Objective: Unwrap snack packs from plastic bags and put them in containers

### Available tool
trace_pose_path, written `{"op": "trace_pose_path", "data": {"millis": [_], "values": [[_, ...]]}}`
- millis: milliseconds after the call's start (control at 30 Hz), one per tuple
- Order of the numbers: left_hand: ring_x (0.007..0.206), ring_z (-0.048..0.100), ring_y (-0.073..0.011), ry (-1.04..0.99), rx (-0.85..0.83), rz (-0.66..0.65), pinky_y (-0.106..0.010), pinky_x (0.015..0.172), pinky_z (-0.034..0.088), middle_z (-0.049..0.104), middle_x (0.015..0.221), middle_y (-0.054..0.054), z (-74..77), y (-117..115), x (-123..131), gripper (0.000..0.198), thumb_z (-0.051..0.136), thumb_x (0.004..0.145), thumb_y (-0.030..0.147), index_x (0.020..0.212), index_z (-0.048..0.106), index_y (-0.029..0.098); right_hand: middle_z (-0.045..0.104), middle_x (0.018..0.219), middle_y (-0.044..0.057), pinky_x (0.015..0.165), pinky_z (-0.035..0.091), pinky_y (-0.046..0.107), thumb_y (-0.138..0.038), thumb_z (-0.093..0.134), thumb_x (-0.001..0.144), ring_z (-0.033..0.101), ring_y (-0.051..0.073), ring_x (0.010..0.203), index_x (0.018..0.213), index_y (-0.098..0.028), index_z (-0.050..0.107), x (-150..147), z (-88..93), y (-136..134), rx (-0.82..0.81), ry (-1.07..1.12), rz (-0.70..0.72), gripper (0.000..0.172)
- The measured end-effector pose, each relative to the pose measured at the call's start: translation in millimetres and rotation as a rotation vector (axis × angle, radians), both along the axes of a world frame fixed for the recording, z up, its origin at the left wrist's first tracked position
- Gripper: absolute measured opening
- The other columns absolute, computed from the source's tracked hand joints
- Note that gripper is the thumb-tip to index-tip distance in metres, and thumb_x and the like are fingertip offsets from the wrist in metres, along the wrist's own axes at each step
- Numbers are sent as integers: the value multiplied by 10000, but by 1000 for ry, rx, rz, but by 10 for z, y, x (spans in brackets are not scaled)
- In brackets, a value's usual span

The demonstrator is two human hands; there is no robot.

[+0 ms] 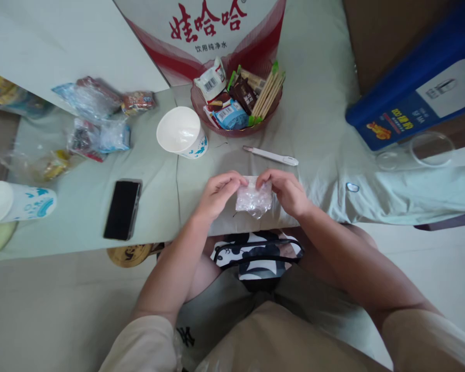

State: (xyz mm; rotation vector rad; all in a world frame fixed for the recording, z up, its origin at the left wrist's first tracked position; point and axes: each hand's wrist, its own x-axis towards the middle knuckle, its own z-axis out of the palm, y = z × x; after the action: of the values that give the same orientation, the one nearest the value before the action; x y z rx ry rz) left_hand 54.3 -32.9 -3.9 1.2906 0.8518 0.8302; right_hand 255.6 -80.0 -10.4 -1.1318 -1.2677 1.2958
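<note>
Between my two hands is a small piece of clear bubble wrap [254, 199], crinkled and held near the table's front edge. My left hand [221, 191] pinches its upper left corner between thumb and fingers. At the upper right corner, my right hand [284, 188] grips it the same way. Whether anything lies inside the wrap cannot be made out. Just beyond my hands a white pen-like utility knife [271, 155] lies on the cloth. A white paper cup [183, 132] with blue print stands upright behind my left hand.
A pink glass bowl [238, 126] of wrapped snacks stands before a carton [217, 31]. To the left lie a black phone [122, 210], snack packets [96, 113] and a tipped paper cup [27, 203]. A blue box [418, 98] and a clear plastic cup [418, 151] are at right.
</note>
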Motion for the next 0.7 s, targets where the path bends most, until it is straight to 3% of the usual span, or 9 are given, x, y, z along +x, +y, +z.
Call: {"op": "trace_pose_path", "data": {"millis": [100,167,267,333,433,533,700], "values": [[681,583,-123,87,76,-15,-252,601,451,684,829,-34,-32,-11,-11,288,835,820,476,829,759,198,605,754,11,655,428,305,-493,565,915,521,149,674,844,-203,651,-23,-2,5,12,-90,-10,311],[655,572,-110,67,49,10,-237,577,442,673,842,-15,-74,-18,-10,309,850,811,456,964,727,218,583,741,-16,588,391,284,-471,639,883,481,128,610,974,-206,644,-46,-27,1,-24,-158,-21,280],[762,663,-134,-18,-38,43,-242,655,517,706,984,-18,-152,-20,8,591,880,773,468,1253,596,273,503,645,-65,560,356,279,-361,653,868,423,116,535,1116,-212,629,-68,-77,-9,-51,-303,-62,290],[845,709,-165,-1,-107,-3,-272,728,557,731,1056,-40,-190,-18,27,704,886,758,467,1327,521,273,466,617,-73,571,362,287,-325,625,879,417,119,525,1125,-211,629,-71,-99,-11,-34,-364,-95,271],[865,726,-186,73,-155,-41,-295,771,574,763,1020,-58,-197,-16,47,639,877,764,456,1254,535,232,535,710,-43,573,394,296,-361,650,875,469,132,562,1213,-212,589,-71,-116,-2,-29,-310,-119,375],[792,702,-162,51,-97,27,-268,715,560,764,972,-45,-160,-15,32,606,877,756,483,1204,558,231,617,823,-5,595,438,307,-427,744,824,541,156,633,1301,-213,542,-72,-125,7,-48,-240,-56,561],[760,662,-153,152,16,59,-259,689,536,711,881,-11,-124,-20,37,570,910,661,449,1102,635,218,635,751,1,647,414,307,-410,660,867,542,150,665,974,-191,639,-63,-119,4,13,-350,57,245]]}}
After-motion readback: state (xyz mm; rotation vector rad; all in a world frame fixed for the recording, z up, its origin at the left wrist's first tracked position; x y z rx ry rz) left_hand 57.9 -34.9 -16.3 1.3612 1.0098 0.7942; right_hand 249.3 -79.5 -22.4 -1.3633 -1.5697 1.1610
